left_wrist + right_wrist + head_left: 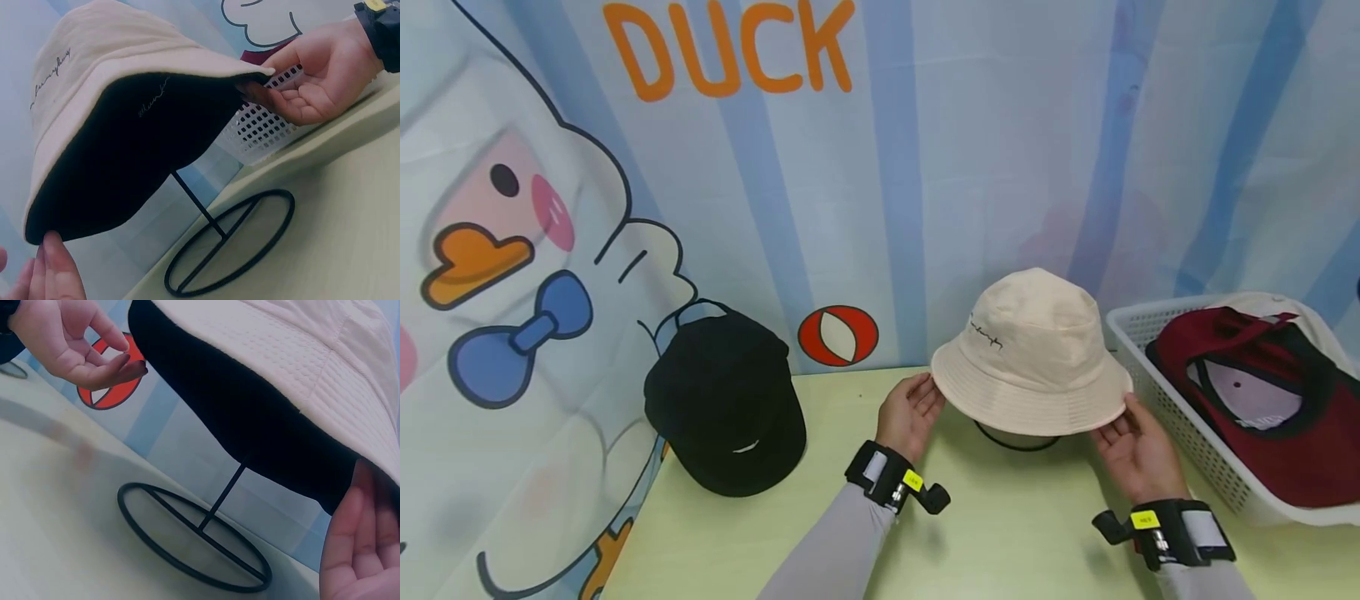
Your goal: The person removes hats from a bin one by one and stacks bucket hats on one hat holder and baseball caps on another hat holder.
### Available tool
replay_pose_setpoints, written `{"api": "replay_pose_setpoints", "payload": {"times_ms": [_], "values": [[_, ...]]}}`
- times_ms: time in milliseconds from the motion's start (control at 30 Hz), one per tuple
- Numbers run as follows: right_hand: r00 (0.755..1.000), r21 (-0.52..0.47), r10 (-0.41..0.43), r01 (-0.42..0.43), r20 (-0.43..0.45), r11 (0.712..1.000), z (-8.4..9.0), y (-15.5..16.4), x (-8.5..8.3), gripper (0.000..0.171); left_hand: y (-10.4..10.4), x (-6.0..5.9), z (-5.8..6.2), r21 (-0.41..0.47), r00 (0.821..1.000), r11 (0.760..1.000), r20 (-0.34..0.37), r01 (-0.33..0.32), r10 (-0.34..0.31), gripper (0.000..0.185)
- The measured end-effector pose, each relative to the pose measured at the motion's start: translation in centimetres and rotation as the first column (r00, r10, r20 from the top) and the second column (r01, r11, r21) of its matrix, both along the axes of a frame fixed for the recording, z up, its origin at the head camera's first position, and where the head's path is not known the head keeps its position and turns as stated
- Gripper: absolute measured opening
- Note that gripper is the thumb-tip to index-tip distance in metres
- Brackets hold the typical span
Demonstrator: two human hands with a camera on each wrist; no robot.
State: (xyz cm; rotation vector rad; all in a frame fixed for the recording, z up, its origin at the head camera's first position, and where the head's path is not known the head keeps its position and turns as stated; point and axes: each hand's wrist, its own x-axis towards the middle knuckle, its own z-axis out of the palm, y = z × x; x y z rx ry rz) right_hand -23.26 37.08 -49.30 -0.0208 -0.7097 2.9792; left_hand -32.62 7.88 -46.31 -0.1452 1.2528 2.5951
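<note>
A cream bucket hat [1037,333] with dark script on its crown and a black underside sits over a black wire hat stand [219,234]. Its brim tilts toward me. My right hand [1138,450] pinches the right edge of the brim, thumb at the rim and fingers beneath. At the opposite edge, my left hand [910,419] has loose fingers; the fingertips [55,250] are at the brim's underside, and whether they press on it I cannot tell. The stand's oval-looking base [194,534] rests on the table.
A black cap [722,400] is propped up on the left of the pale yellow table [992,533]. On the right stands a white perforated basket [1195,442] holding a dark red cap [1225,342] and other hats. A duck-printed curtain [1000,150] hangs behind.
</note>
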Motion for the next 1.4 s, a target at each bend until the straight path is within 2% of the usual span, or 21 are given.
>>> {"api": "replay_pose_setpoints", "payload": {"times_ms": [233,367,467,600,767,900,1000,1233,1400], "values": [[1.0,0.055,-0.011,0.01,0.021,0.998,0.1,0.3,0.7,0.024,-1.2,0.4,-0.4,-0.028,0.998,0.999,0.053,-0.025,0.026,0.035],[0.992,0.121,-0.057,0.043,0.113,0.992,0.6,0.7,1.7,0.02,-1.9,0.7,-0.5,-0.032,0.998,0.999,0.06,-0.024,0.026,0.033],[0.973,0.211,-0.104,0.059,0.209,0.976,1.1,0.9,2.4,0.015,-2.3,1.0,-0.3,-0.025,0.998,0.999,0.054,-0.023,0.024,0.032],[0.957,0.298,-0.136,0.056,0.256,0.953,1.6,0.9,3.3,0.01,-2.9,1.5,0.2,-0.022,0.999,1.0,0.037,-0.02,0.021,0.03],[0.982,0.374,-0.096,0.03,0.16,0.927,1.9,0.5,4.6,0.016,-3.6,2.4,1.0,-0.027,1.0,1.0,0.013,0.006,-0.006,0.031],[0.999,0.401,-0.042,0.042,-0.008,0.915,2.3,0.0,5.3,0.025,-4.1,3.4,1.6,-0.028,1.0,0.999,-0.009,0.023,-0.024,0.023],[0.992,0.427,-0.028,0.078,-0.122,0.901,2.9,-0.1,5.8,0.029,-4.4,4.1,2.1,-0.014,0.999,0.999,-0.025,0.029,-0.029,0.018],[0.976,0.485,-0.103,0.185,-0.19,0.855,4.8,0.6,6.3,0.026,-4.7,4.8,2.3,0.011,0.999,0.999,-0.041,0.031,-0.031,0.016],[0.949,0.513,-0.155,0.282,-0.276,0.811,5.9,1.1,6.4,0.03,-4.8,5.2,2.2,0.029,1.0,0.999,-0.024,0.019,-0.019,0.014]]}}
